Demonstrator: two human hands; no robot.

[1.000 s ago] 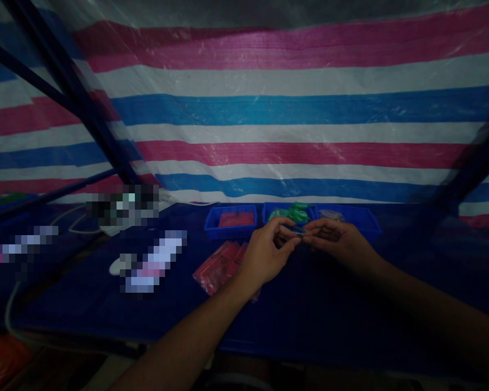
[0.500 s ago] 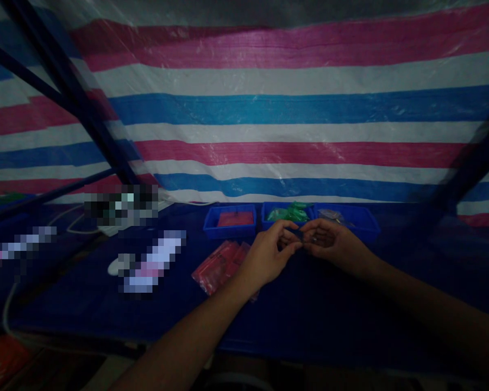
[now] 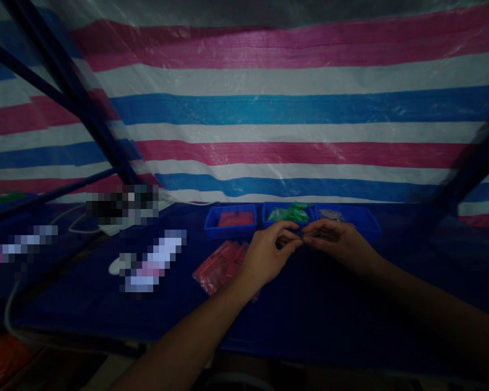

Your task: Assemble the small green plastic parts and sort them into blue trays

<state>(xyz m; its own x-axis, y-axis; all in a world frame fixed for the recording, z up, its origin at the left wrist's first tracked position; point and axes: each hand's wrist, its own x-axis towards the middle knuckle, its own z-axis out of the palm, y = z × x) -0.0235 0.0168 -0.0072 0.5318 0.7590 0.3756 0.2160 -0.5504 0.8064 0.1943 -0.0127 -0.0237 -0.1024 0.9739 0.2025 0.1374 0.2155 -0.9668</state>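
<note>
My left hand (image 3: 274, 244) and my right hand (image 3: 332, 236) meet fingertip to fingertip above the dark blue table (image 3: 309, 320). Both are closed in a pinch, and whatever lies between the fingers is too small and dark to make out. Just behind them stand a blue tray with green plastic packets (image 3: 293, 212) and another blue tray (image 3: 361, 220) holding small clear packets (image 3: 330, 215). Beside my left forearm, several red plastic packets (image 3: 220, 266) lie on the table, partly covered by the arm.
A third blue tray (image 3: 228, 231) at the back holds a red stack (image 3: 236, 219). To the left are a white rounded object (image 3: 117, 266), a blurred-out pale strip (image 3: 157, 260) and a power strip with cables (image 3: 122, 224). A striped tarp (image 3: 269, 108) hangs behind, with dark metal poles at both sides.
My fingers have closed in slightly, the right hand's more flattened, and the dark gap between the hands is narrower. The trays and packets stay where they were.
</note>
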